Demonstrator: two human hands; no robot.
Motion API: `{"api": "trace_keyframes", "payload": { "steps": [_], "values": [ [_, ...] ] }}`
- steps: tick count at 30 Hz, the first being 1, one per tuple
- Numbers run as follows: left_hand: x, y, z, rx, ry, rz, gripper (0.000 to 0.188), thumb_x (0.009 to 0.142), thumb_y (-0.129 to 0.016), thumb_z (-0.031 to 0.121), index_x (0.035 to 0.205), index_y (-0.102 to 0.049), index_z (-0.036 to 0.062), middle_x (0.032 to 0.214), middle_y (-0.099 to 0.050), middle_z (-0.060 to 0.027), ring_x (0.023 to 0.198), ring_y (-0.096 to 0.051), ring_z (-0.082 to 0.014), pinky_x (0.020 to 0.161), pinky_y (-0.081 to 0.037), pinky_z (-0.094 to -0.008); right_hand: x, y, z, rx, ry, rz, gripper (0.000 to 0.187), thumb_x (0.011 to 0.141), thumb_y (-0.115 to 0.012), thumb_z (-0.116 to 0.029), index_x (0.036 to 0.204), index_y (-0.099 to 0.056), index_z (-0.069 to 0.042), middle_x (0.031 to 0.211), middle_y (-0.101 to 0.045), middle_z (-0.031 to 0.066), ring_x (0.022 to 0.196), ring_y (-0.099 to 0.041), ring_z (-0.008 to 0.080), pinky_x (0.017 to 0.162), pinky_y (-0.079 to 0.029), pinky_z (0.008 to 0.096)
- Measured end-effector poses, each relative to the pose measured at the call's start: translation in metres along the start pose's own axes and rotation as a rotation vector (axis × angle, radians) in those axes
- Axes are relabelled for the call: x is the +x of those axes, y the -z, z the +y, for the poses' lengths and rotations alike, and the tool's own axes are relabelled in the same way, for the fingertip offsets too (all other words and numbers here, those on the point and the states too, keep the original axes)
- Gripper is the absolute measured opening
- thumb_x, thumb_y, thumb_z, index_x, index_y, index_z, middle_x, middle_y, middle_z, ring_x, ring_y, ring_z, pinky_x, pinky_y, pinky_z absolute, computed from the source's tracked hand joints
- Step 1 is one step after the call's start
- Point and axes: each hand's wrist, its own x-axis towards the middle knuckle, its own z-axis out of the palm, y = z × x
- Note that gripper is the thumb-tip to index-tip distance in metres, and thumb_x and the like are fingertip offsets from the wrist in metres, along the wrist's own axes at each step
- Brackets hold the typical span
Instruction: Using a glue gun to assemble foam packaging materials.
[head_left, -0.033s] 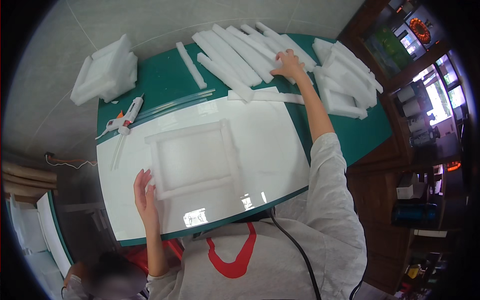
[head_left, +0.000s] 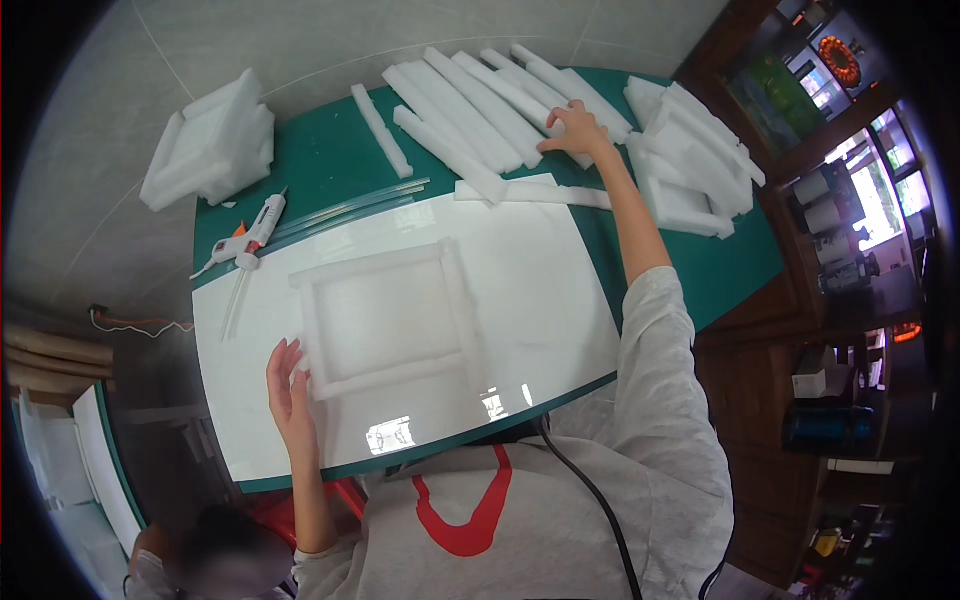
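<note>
A shallow white foam tray with raised foam edges lies on the white board. My left hand rests beside its left edge, fingers apart and curved; any contact is hard to make out. My right arm reaches across to the far side, where several long white foam strips lie side by side. Over the right-hand strips, my right hand has its fingers spread and bent, with no strip lifted in it. Its fingertips are close to the strips, and I cannot tell whether they touch.
A white glue gun lies at the left, near clear thin rods. Stacked foam trays stand at the far left, more foam pieces at the right. A single strip lies apart on the green table. Another person is at lower left.
My right hand has shifted very slightly over the foam strips. My left hand and the foam tray look the same.
</note>
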Motion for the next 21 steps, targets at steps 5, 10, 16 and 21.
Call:
{"api": "trace_keyframes", "payload": {
  "steps": [5,10,16,21],
  "values": [
    [0.002,0.002,-0.005,-0.022,-0.007,0.015,0.042,0.088,-0.043,0.009,0.129,-0.037,0.0047,0.125,-0.046,-0.0118,0.114,-0.043,-0.0191,0.093,-0.035,-0.0309,-0.008,0.009,0.008,0.584,0.264,-0.040,0.052,0.068,-0.070,-0.023,0.116,-0.051,-0.014,0.120,-0.048,0.0100,0.110,-0.045,0.0238,0.085,-0.041,0.0323],
    [0.002,0.001,-0.004,-0.010,0.008,0.038,0.042,0.088,-0.044,0.010,0.129,-0.037,0.0049,0.125,-0.045,-0.0120,0.114,-0.043,-0.0192,0.093,-0.036,-0.0312,-0.004,-0.004,0.043,1.062,-0.062,0.230,0.040,0.071,-0.058,-0.010,0.112,-0.056,-0.012,0.105,-0.060,0.0083,0.093,-0.056,0.0214,0.081,-0.045,0.0291],
    [0.004,0.005,-0.006,-0.042,-0.027,0.053,0.043,0.088,-0.044,0.010,0.129,-0.037,0.0049,0.124,-0.045,-0.0126,0.113,-0.043,-0.0203,0.093,-0.036,-0.0322,0.012,-0.021,0.095,0.299,-0.064,0.596,0.042,0.070,-0.055,-0.015,0.111,-0.055,-0.007,0.105,-0.058,0.0194,0.096,-0.057,0.0322,0.081,-0.046,0.0393],
    [0.003,0.002,-0.003,-0.029,-0.018,0.059,0.043,0.087,-0.044,0.009,0.129,-0.037,0.0046,0.124,-0.045,-0.0127,0.113,-0.044,-0.0207,0.093,-0.036,-0.0328,0.008,-0.031,0.085,0.116,-0.222,0.295,0.046,0.066,-0.062,-0.022,0.108,-0.057,-0.004,0.103,-0.059,0.0202,0.095,-0.057,0.0340,0.082,-0.045,0.0390]
  ]
}}
